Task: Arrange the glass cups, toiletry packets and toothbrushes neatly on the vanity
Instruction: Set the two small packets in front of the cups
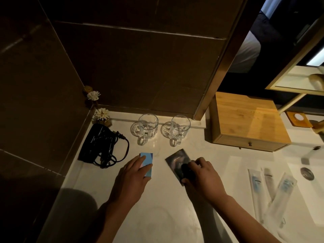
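Two glass cups with handles, one on the left [147,128] and one on the right [178,129], stand side by side at the back of the white vanity [163,207]. In front of them my left hand [133,178] grips a small blue toiletry packet [147,159] lying on the counter. My right hand [203,176] holds a dark toiletry packet [177,161] by its near end, flat on the counter. Several wrapped toothbrushes [270,188] lie loosely crossed at the right, near the sink.
A black hair dryer [98,144] with its coiled cord lies at the left by the dark tiled wall. White flowers [101,114] stand in the back corner. A wooden drawer box [247,121] sits at the back right. The sink drain [307,173] is far right.
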The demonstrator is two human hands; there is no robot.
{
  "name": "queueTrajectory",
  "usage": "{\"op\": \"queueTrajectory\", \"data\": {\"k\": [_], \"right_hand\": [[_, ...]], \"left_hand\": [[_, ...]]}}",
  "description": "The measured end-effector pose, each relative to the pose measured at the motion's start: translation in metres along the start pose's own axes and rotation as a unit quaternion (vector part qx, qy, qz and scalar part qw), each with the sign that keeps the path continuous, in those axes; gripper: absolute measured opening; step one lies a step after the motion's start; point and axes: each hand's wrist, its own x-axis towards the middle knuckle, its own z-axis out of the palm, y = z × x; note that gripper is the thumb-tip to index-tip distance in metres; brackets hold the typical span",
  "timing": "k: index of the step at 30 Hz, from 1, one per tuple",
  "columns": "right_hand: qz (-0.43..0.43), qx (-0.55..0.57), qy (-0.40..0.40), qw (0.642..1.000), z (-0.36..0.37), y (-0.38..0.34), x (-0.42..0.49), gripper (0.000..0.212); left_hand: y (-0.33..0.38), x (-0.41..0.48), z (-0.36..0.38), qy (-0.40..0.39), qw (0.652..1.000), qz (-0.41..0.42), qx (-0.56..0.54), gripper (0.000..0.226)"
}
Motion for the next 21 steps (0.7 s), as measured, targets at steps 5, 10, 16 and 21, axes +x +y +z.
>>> {"op": "queueTrajectory", "data": {"k": [5, 10, 16, 21], "right_hand": [[0.073, 0.074, 0.001, 0.995, 0.01, -0.023, 0.004, 0.054], [0.013, 0.034, -0.002, 0.999, 0.017, -0.02, 0.008, 0.05], [0.018, -0.002, 0.015, 1.0, 0.016, -0.032, 0.018, 0.045], [0.032, -0.01, 0.019, 0.999, 0.015, -0.037, 0.022, 0.046]], "left_hand": [[-0.004, 0.004, 0.002, 0.023, 0.999, 0.001, -0.042, 0.05], [-0.011, 0.009, 0.003, 0.037, 0.997, 0.023, -0.066, 0.051], [-0.017, 0.018, 0.004, 0.031, 0.995, 0.018, -0.093, 0.047], [-0.016, 0.026, 0.004, 0.032, 0.994, 0.015, -0.103, 0.046]]}}
